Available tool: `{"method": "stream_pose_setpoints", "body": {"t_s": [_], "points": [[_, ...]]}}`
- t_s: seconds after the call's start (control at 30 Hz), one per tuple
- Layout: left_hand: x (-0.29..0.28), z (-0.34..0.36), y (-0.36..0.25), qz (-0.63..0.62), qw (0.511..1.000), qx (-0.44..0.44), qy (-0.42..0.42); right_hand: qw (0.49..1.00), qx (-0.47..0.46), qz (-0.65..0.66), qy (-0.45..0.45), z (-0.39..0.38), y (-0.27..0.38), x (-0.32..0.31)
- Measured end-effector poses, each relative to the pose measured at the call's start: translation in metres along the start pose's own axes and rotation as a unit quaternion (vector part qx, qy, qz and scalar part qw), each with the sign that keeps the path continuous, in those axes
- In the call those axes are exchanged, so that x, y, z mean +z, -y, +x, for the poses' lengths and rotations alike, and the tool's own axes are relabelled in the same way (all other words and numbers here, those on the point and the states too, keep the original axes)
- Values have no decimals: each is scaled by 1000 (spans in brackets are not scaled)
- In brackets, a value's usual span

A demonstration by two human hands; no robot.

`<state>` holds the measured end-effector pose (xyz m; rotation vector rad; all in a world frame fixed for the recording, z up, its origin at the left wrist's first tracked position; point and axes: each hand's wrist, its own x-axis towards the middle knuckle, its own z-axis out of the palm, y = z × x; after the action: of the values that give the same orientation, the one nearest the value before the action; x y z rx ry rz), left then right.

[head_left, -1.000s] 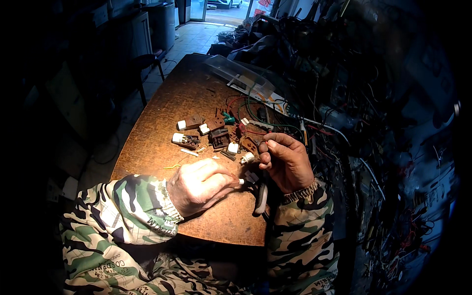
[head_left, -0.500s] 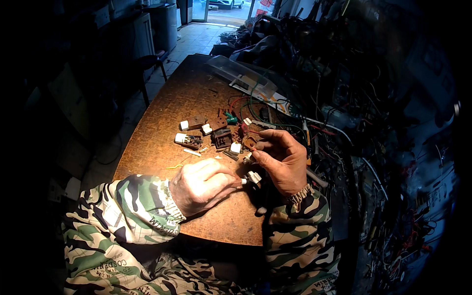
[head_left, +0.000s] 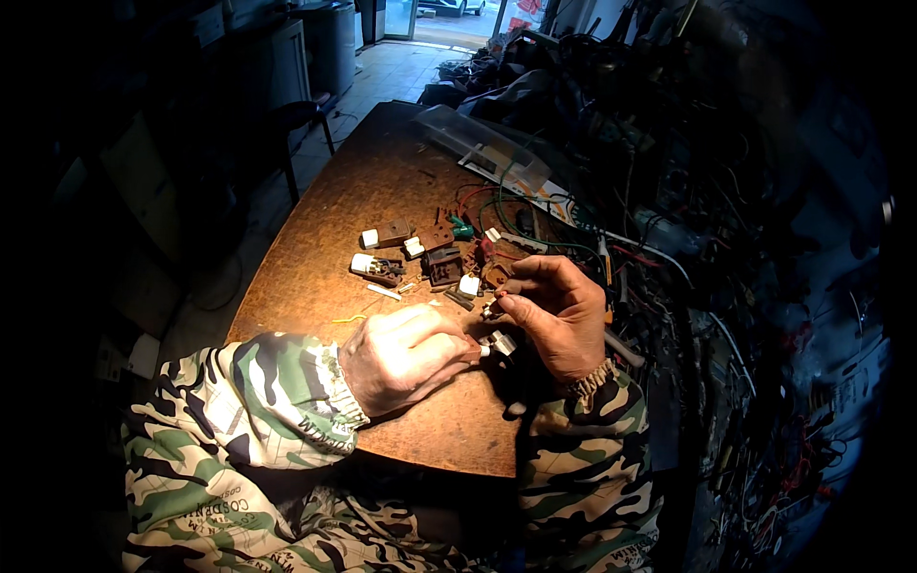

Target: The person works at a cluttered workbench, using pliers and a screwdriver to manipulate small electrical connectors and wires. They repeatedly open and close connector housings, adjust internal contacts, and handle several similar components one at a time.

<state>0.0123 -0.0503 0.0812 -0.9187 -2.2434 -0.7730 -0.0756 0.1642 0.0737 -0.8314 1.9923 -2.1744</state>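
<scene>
My left hand [head_left: 406, 361] rests low over the near part of the table, its fingers closed on a small brown piece with a white end [head_left: 484, 350]. Just beyond its fingertips sits a whitish block [head_left: 501, 342]; whether the two touch, I cannot tell. To the right, my right hand [head_left: 564, 320] is raised a little, thumb and fingertips pinched together on a tiny part [head_left: 491, 308] too small to name. Past the hands lie several brown plastic housings [head_left: 444, 267], some with white ends, such as an opened one with a white cap [head_left: 376, 267].
A wooden table [head_left: 315, 258] carries small scraps, a yellow wire piece [head_left: 350, 318], a white stick [head_left: 384, 292] and a green clip [head_left: 460, 227]. A clear plastic box [head_left: 482, 143] lies at the far end. Tangled cables and tools [head_left: 659, 258] crowd the right side.
The whole view has shifted slightly, so the table and parts appear a little further right. Both hands keep nearly the same pose, still pinching.
</scene>
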Motion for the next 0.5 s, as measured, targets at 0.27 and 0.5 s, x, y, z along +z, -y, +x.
{"method": "stream_pose_setpoints", "body": {"t_s": [0.27,0.5], "points": [[2,-1,2,7,1000,9,-15,987,26,-54,152,1,1,-6],[1,1,1,6,1000,7,1,960,-52,-144,236,2,17,-9]]}}
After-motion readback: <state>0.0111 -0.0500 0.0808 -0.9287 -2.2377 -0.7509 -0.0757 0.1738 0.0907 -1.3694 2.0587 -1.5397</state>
